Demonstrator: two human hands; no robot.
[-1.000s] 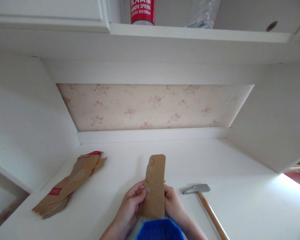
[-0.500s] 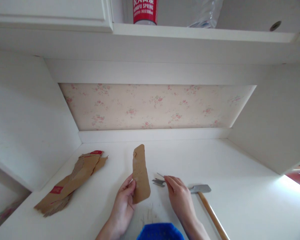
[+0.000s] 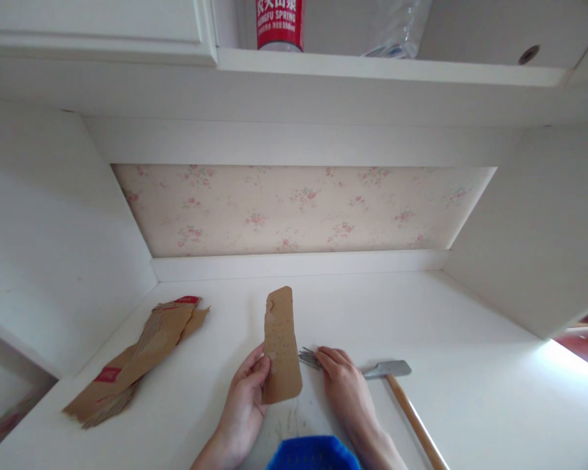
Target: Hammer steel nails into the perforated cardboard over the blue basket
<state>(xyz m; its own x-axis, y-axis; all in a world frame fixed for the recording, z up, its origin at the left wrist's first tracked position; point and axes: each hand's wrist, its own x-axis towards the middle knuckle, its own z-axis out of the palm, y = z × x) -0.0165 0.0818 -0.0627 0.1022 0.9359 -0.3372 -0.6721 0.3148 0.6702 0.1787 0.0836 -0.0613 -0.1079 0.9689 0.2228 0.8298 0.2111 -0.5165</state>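
My left hand grips a strip of brown cardboard upright by its left edge, thumb on the near face. Small holes dot the strip, and its upper left edge is torn. Just right of it lies a small heap of thin grey nails on the white surface. My right hand is down at this heap, its fingers bent together over the right end of the nails; the fingertips are partly hidden. Beyond that hand lies a hammer with a grey metal head and a wooden handle.
Torn cardboard pieces with red print lie at the left. A blue plastic container stands at the near edge, beside small scraps. White side panels flank the worktop. Overhead, a shelf holds a red-labelled bottle and a clear plastic item.
My right hand has lowered onto the nail heap; before, it held one nail slightly above it. The cardboard strip has shifted a little right in my left hand. The view has moved slightly.
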